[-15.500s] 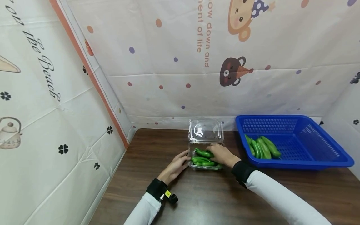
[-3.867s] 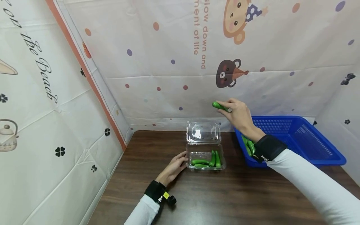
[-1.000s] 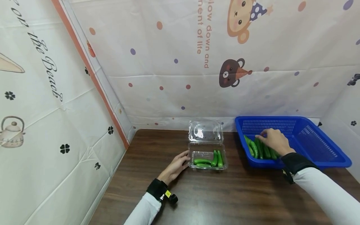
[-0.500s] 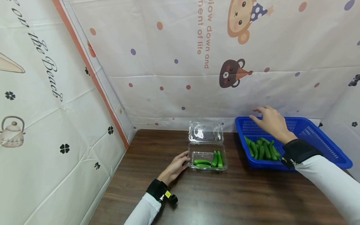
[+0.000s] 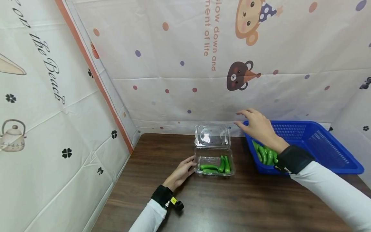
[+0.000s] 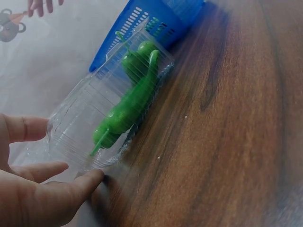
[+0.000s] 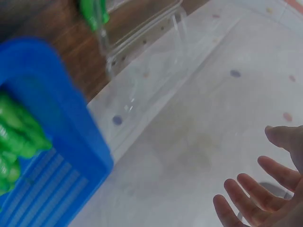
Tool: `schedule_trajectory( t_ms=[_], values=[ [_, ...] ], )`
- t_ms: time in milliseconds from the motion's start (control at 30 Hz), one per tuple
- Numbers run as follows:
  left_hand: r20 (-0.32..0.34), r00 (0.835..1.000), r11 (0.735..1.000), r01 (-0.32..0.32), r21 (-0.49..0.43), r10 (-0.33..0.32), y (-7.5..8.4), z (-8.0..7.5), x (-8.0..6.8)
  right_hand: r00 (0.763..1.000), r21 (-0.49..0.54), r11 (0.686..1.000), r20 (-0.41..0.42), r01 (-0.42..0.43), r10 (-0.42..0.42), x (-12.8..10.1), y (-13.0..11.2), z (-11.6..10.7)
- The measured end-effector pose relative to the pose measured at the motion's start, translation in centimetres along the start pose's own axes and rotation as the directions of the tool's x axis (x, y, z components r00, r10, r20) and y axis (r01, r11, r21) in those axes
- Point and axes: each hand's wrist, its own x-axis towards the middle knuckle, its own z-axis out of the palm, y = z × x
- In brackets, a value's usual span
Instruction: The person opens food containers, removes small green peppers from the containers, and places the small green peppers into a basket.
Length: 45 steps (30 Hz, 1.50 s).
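Note:
A clear plastic clamshell box [image 5: 211, 149] stands on the table with its lid [image 5: 217, 134] raised. Several green chili peppers [image 5: 221, 163] lie in its front and right part. My left hand [image 5: 179, 174] rests at the box's left end; in the left wrist view its thumb and straight fingertips [image 6: 35, 128] touch the plastic wall. Up in the air by the left rim of a blue basket [image 5: 318, 169] is my right hand [image 5: 258, 127], fingers spread and nothing between them. More green peppers [image 5: 263, 155] are heaped in the basket's left end, partly hidden by the right wrist.
The brown wooden table [image 5: 226, 203] carries both containers. Behind it hangs a white printed cloth [image 5: 162, 106], close to the lid and basket. Another cloth [image 5: 72, 174] borders the left side.
Peppers have passed from box to basket; the right hand carried one earlier. It then let go in the basket, rose empty and moved left. The left hand has stayed at the box.

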Motion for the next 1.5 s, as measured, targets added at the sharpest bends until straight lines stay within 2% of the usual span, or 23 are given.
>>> schedule_trajectory(
  t_ms=[167, 333, 567, 767, 1033, 1267, 1500],
  values=[
    [0.002, 1.0, 1.0, 0.004, 0.004, -0.004, 0.0, 0.0, 0.0, 1.0, 0.025, 0.999, -0.002, 0.023, -0.023, 0.2, -1.3, 1.3],
    [-0.001, 1.0, 1.0, -0.001, -0.001, 0.001, 0.0, 0.0, -0.1, 0.999, 0.083, 0.995, -0.011, 0.048, -0.048, -0.3, -2.2, 3.9],
    [0.007, 1.0, 1.0, -0.016, -0.014, 0.017, -0.5, -0.1, -0.3, 0.989, 0.228, 0.969, 0.095, 0.092, -0.116, -2.2, -3.0, 8.7],
    [0.004, 1.0, 1.0, -0.016, -0.009, 0.016, -0.5, -0.1, -0.4, 0.958, 0.286, 0.952, 0.228, 0.108, -0.177, -3.5, -3.1, 11.5],
    [0.005, 1.0, 1.0, -0.009, -0.018, 0.009, -0.6, 0.0, -0.2, 0.931, 0.39, 0.915, 0.284, 0.106, -0.229, -4.8, -2.4, 14.3],
    [0.016, 1.0, 0.999, -0.027, -0.024, 0.027, -0.7, -0.1, 0.1, 0.886, 0.444, 0.887, 0.351, 0.127, -0.303, -5.2, -1.9, 15.8],
    [0.019, 0.999, 0.999, -0.031, -0.011, 0.031, -0.5, -0.1, 0.3, 0.836, 0.437, 0.889, 0.431, 0.134, -0.338, -5.3, -1.6, 16.7]
  ],
)
